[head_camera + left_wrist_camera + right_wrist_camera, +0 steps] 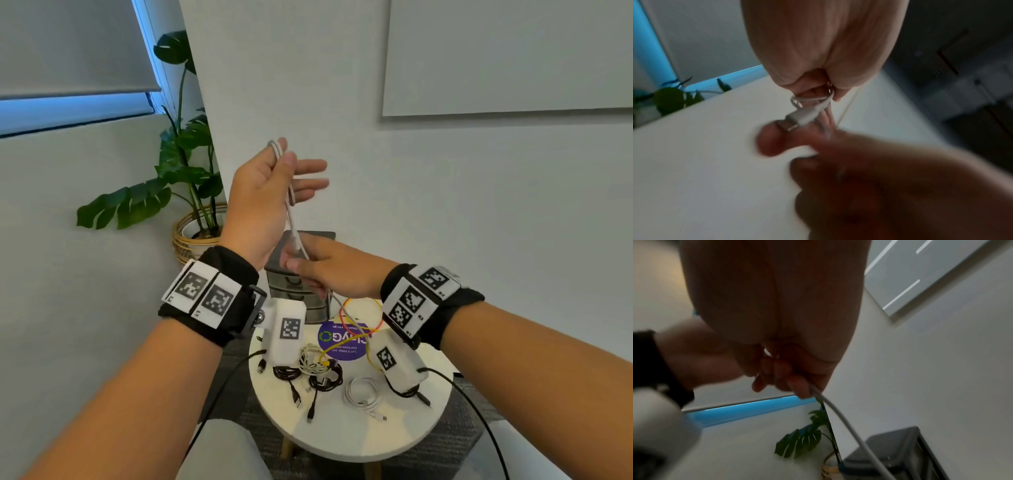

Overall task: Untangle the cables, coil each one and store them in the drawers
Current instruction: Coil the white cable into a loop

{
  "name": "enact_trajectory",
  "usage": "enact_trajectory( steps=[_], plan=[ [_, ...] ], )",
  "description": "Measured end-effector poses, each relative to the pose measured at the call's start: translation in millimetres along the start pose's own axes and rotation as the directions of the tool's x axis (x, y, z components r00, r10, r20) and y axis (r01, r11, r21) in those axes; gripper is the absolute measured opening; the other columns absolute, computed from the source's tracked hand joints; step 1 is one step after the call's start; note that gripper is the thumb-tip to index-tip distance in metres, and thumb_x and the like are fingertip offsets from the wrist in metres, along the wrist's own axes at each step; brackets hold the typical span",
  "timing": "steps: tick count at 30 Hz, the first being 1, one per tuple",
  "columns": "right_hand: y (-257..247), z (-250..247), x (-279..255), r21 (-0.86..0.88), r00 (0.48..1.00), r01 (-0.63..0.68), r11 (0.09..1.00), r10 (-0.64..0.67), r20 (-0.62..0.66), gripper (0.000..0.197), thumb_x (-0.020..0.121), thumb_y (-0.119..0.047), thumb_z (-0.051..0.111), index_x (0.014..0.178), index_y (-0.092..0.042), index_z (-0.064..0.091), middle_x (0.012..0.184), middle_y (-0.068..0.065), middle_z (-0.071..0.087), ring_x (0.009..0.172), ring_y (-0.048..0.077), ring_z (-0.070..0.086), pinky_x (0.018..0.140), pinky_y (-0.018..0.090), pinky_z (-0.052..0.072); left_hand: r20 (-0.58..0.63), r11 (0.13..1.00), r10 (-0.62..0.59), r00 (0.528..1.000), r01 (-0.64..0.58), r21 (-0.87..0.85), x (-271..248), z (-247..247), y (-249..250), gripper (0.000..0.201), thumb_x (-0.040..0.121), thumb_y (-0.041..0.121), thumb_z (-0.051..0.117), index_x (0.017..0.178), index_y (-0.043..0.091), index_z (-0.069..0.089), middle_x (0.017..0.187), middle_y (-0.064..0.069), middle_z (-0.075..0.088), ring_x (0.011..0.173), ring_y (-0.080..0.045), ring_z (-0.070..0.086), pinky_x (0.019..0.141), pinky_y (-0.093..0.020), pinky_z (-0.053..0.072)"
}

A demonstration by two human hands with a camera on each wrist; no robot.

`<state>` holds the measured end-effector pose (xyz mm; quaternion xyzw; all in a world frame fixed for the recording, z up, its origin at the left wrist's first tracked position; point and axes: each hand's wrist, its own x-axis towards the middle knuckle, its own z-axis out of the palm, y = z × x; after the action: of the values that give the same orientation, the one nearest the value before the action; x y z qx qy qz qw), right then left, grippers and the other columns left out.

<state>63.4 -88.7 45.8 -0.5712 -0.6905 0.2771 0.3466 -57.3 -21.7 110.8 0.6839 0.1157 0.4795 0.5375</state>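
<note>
**White cable held up between both hands**

Left hand (263, 192) raised above the tabletop (346, 435), palm toward the camera. White cable (294, 219) looped over its index finger, thumb pressing the loop; other fingers (310, 167) stretched out straight. Left wrist view shows the cable's plug (800, 117) hanging just below that hand (blurry).

Right hand (329, 270) lower, in front of the drawers (301, 291), fingers curled round the same cable, pinching it. From there the cable drops to the tabletop.

On the tabletop: red-yellow cable (361, 317) looped near a purple sticker (342, 341), black cables (308, 380) tangled with a thin white one, coiled white cable (363, 394) lying apart from them. Drawers stand at the far edge, all closed as far as visible. Plant (181, 164) behind, by the wall.
</note>
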Motion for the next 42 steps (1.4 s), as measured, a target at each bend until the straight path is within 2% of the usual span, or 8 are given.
enact_trajectory(
  steps=[3, 6, 12, 20, 25, 29, 32, 42],
  plan=[
    [-18.1, -13.6, 2.3, -0.140, 0.996, 0.051, 0.989, -0.062, -0.072, 0.015, 0.101, -0.027, 0.054, 0.096, -0.019, 0.067, 0.081, -0.015, 0.066, 0.075, 0.005, 0.060, 0.077, 0.035, 0.049, 0.041, 0.948, 0.058, 0.997, -0.068, 0.313, 1.8, -8.6, -15.3, 0.039, 0.112, 0.018, 0.036, 0.150, 0.014, 0.038, 0.114, 0.002, 0.071, 0.098, -0.007, 0.073, 0.082, -0.023, 0.059],
    [-30.2, -35.8, 1.4, -0.195, 0.965, 0.125, 0.973, -0.164, -0.202, 0.020, 0.098, -0.019, 0.058, 0.091, -0.009, 0.074, 0.080, -0.009, 0.073, 0.080, 0.008, 0.066, 0.083, 0.038, 0.049, 0.121, 0.716, 0.132, 0.984, -0.179, 0.675, 0.7, -17.0, -31.4, 0.020, 0.110, 0.024, 0.039, 0.119, 0.013, 0.054, 0.099, -0.004, 0.072, 0.076, -0.017, 0.070, 0.073, -0.046, 0.060],
    [-4.6, -38.9, -10.7, -0.170, 0.966, 0.145, 0.975, -0.177, -0.189, 0.019, 0.102, -0.014, 0.060, 0.093, -0.012, 0.076, 0.083, -0.020, 0.071, 0.082, -0.005, 0.060, 0.082, 0.015, 0.038, 0.296, 0.716, -0.155, 0.943, -0.099, 0.691, 1.4, -13.6, -36.3, 0.043, 0.102, 0.032, 0.035, 0.068, 0.018, 0.057, 0.063, -0.004, 0.064, 0.069, -0.018, 0.062, 0.071, -0.039, 0.042],
    [33.9, -27.7, -12.2, -0.232, 0.969, 0.022, 0.973, -0.077, -0.234, 0.017, 0.099, -0.023, 0.057, 0.092, -0.022, 0.073, 0.085, 0.005, 0.071, 0.083, 0.032, 0.063, 0.080, 0.052, 0.054, 0.395, 0.598, -0.372, 0.840, -0.109, 0.794, -2.2, -13.0, -47.9, 0.027, 0.099, 0.031, 0.055, 0.082, 0.014, 0.067, 0.075, 0.000, 0.071, 0.070, -0.012, 0.061, 0.062, -0.022, 0.040],
    [66.4, -36.6, -22.1, -0.127, 0.940, -0.124, 0.984, 0.076, -0.331, 0.017, 0.098, -0.019, 0.063, 0.091, -0.034, 0.066, 0.088, -0.003, 0.068, 0.081, 0.017, 0.061, 0.079, 0.045, 0.051, 0.381, 0.552, -0.293, 0.877, -0.170, 0.817, 2.4, -21.7, -47.3, 0.031, 0.103, 0.032, 0.055, 0.084, 0.011, 0.068, 0.066, 0.000, 0.060, 0.057, -0.008, 0.050, 0.059, -0.028, 0.034],
    [98.2, -25.4, -42.1, 0.028, 0.903, -0.415, 0.909, 0.416, -0.106, 0.050, 0.091, 0.005, 0.058, 0.123, -0.033, 0.058, 0.118, 0.002, 0.059, 0.090, 0.009, 0.057, 0.072, 0.022, 0.044, 0.350, 0.613, -0.235, 0.907, -0.141, 0.778, 4.5, -23.8, -44.2, 0.032, 0.104, 0.030, 0.054, 0.095, 0.005, 0.073, 0.068, -0.008, 0.054, 0.053, -0.005, 0.041, 0.051, -0.019, 0.030],
    [103.0, -5.2, -53.9, 0.153, 0.820, -0.566, 0.810, 0.573, -0.004, 0.048, 0.090, -0.011, 0.064, 0.134, -0.027, 0.052, 0.123, 0.003, 0.061, 0.105, 0.016, 0.059, 0.074, 0.025, 0.045, 0.339, 0.624, -0.218, 0.915, -0.136, 0.769, 4.7, -21.2, -43.6, 0.029, 0.105, 0.028, 0.054, 0.095, 0.012, 0.076, 0.066, 0.001, 0.053, 0.052, -0.006, 0.041, 0.048, -0.017, 0.029],
    [119.0, 17.8, -50.9, 0.118, 0.929, -0.342, 0.932, 0.355, -0.105, 0.020, 0.104, -0.016, 0.055, 0.098, -0.007, 0.072, 0.082, 0.005, 0.077, 0.059, 0.017, 0.059, 0.063, 0.036, 0.051, 0.233, 0.630, -0.183, 0.955, -0.068, 0.774, 4.7, -14.5, -58.2, 0.030, 0.104, 0.024, 0.054, 0.087, 0.010, 0.074, 0.066, -0.001, 0.055, 0.060, -0.017, 0.045, 0.057, -0.030, 0.034]
  ],
)
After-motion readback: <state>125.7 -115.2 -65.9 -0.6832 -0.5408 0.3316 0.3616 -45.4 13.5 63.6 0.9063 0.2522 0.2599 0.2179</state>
